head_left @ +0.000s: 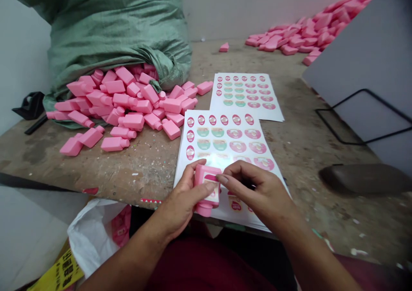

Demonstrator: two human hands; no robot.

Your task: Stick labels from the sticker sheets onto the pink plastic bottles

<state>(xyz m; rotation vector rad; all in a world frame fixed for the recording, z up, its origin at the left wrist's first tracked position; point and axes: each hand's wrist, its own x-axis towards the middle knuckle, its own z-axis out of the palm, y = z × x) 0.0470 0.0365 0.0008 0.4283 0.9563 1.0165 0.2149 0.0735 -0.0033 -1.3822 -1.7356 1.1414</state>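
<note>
Currently: left hand (180, 201) grips pink plastic bottle (206, 171), right hand (257, 183) at its label (213, 195)

Bottle sits between left thumb and fingers, closed firmly round its body, thumb pressed over the label. Neck end points down toward the wearer. Right thumb and index tips nearly meet at the label's upper right edge; can't tell if they pinch it or only press. Other right fingers curl loosely.

Just under both hands' fingers: near sticker sheet (228, 126), with pink and green oval stickers, some covered by the hands. Beyond the fingertips, partly behind that one: far sticker sheet (273, 113), similar print. Both on worn worktable (151, 164).

Ahead and left of the left fingers: heap of pink bottles (128, 102) spilling from green woven sack (119, 29). Far ahead and right of the right fingers: second pink heap (309, 35), lone pink piece (224, 47) near it. Right of the right fingers: dark rounded object (363, 179), identity unclear; farther out, grey panel (363, 59) with black wire frame (354, 143).

Left of the left fingers, below the table edge: white plastic bag (85, 231), pink items (121, 226) inside.
</note>
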